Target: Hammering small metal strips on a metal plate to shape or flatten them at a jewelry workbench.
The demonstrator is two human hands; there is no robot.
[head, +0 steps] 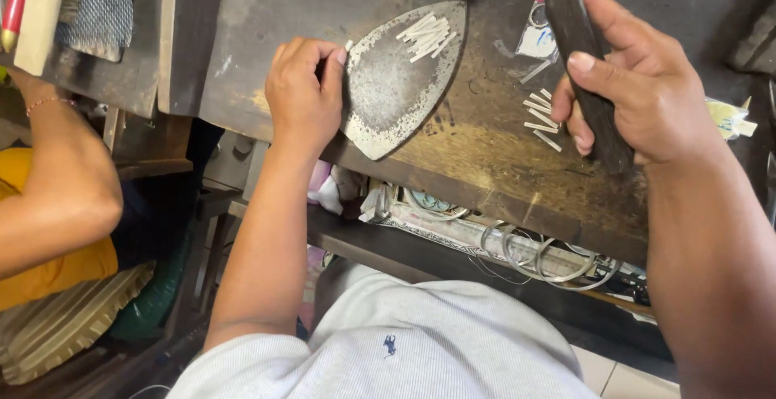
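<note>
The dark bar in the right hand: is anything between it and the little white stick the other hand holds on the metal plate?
Nothing visible blocks it. The dark bar in the right hand is raised over the bench; between it and the white stick pinched by the left hand lies only the metal plate, with loose sticks at its far end.

I am looking down at a small craft workshop, most likely a jeweller's or metalworker's bench. A scarred, stained wooden workbench is filling the view, its surface darkened and scratched. An old iron sole plate is lying flat on it as a working surface, with short pale metal strips resting on it and more strips sitting on the bare wood. Loops of wire and metal rings are crowding the open drawer under the bench. Another person's arm is showing at the neighbouring bench.
</note>
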